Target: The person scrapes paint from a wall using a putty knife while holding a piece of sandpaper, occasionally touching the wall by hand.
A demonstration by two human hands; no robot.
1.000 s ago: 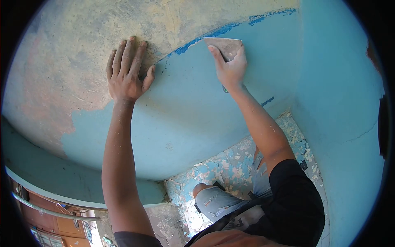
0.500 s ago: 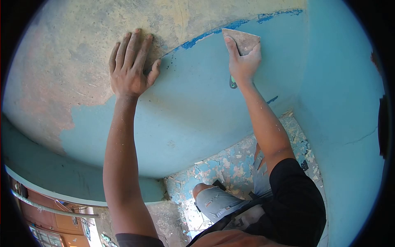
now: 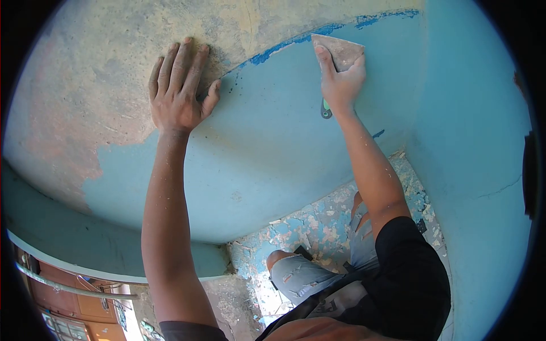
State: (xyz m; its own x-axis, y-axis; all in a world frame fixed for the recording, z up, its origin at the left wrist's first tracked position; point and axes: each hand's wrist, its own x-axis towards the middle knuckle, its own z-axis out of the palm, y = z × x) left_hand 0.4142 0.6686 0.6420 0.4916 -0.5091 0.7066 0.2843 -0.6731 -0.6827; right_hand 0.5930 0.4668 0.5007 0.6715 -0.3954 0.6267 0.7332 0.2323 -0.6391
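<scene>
My right hand [image 3: 343, 85] grips a putty knife [image 3: 340, 51], a wide dusty metal blade with a green and black handle end showing below the palm. The blade's straight edge points up, close under the dark blue ragged strip [image 3: 278, 52] where blue paint meets bare plaster. My left hand [image 3: 181, 96] lies flat with fingers spread on the bare, stained plaster [image 3: 114, 74], its thumb near the paint edge. Below both hands the wall still carries smooth light blue paint [image 3: 256, 142].
Paint flakes [image 3: 318, 227] litter the floor around my bent knees [image 3: 304, 278]. A blue side wall [image 3: 472, 170] with a thin crack stands at right. A ledge [image 3: 114, 250] curves along the lower left, with a pipe [image 3: 79, 291] beyond it.
My right hand and the putty knife have shifted slightly right and up along the wall. My left hand stays pressed on the plaster in nearly the same place.
</scene>
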